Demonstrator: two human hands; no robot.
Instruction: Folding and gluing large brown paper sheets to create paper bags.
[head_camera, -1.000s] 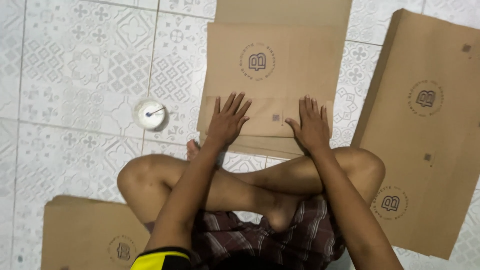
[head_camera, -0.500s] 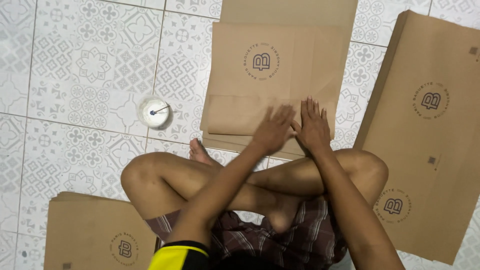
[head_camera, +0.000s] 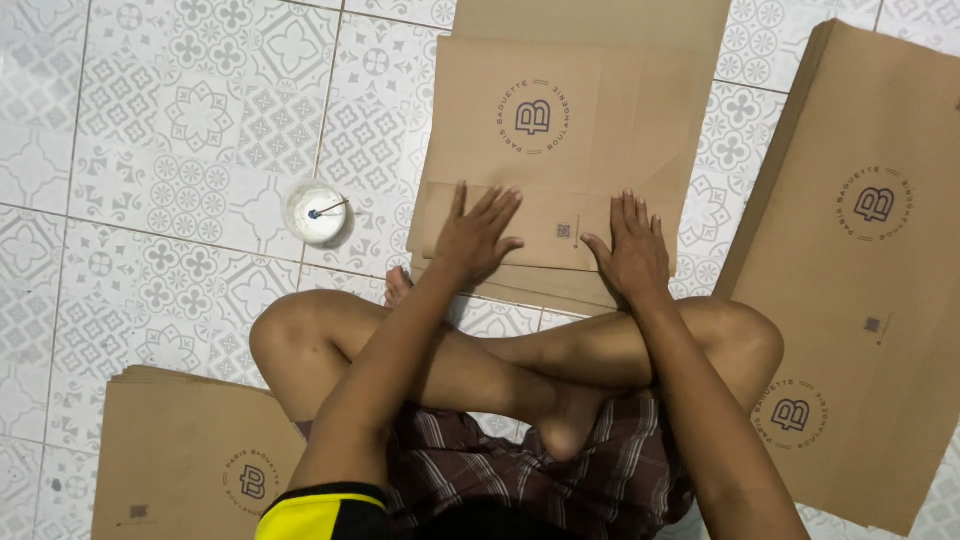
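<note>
Paper bag (head_camera: 560, 150), brown, flat on the tiled floor (head_camera: 150, 150) directly ahead of the crossed legs, its near end folded up into a flap (head_camera: 545, 225). Bag lies on top of further brown sheets whose edges show beneath it. Left hand (head_camera: 478, 238) rests palm-down on the left part of the flap, fingers spread and straight, gripping nothing. Right hand (head_camera: 630, 255) lies palm-down on the right part of the flap, fingers together and extended, likewise holding nothing; both simply press flat on the paper. Round printed emblem sits on the bag's upper face, beyond the hands. Small white cup (head_camera: 318, 212) with a thin stick in it stands on the floor left of the bag, apart from it. Stack of flat bags (head_camera: 860, 280) lies to the right; another stack (head_camera: 185, 460) near the left knee.
</note>
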